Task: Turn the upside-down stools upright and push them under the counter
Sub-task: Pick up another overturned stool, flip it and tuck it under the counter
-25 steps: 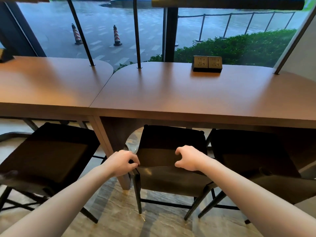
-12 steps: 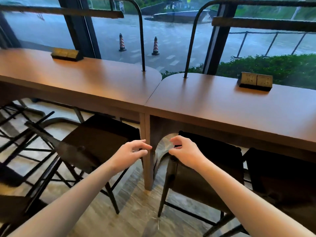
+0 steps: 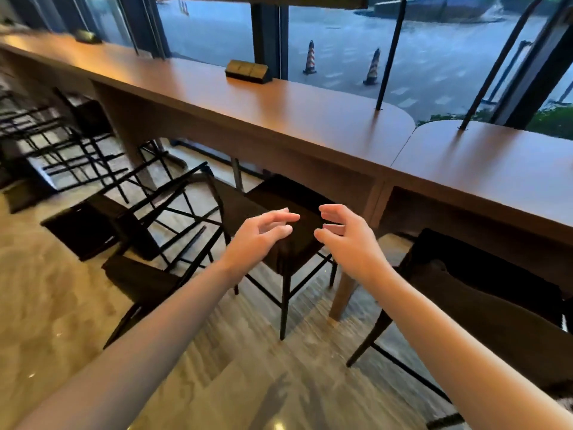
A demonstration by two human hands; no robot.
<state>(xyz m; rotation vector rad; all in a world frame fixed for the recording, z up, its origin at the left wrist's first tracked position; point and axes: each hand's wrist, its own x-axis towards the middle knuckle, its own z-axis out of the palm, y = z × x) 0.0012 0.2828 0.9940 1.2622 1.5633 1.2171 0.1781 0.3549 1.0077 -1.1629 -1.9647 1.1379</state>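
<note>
Left hand (image 3: 260, 235): fingers loosely spread, holding nothing, over the upright stool (image 3: 288, 209).
Right hand (image 3: 344, 235): likewise loose and empty.
Upright stool: partly under the counter (image 3: 279, 110).
Overturned stools (image 3: 133, 212): on the floor at nine o'clock.

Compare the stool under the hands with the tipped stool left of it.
The upright stool stands on its legs with the seat up; the tipped stool lies on the floor with its legs in the air. The upright stool is partly under the counter; the tipped stool lies out in the aisle. Both have dark seats and thin black legs, and neither hand holds either.
</note>
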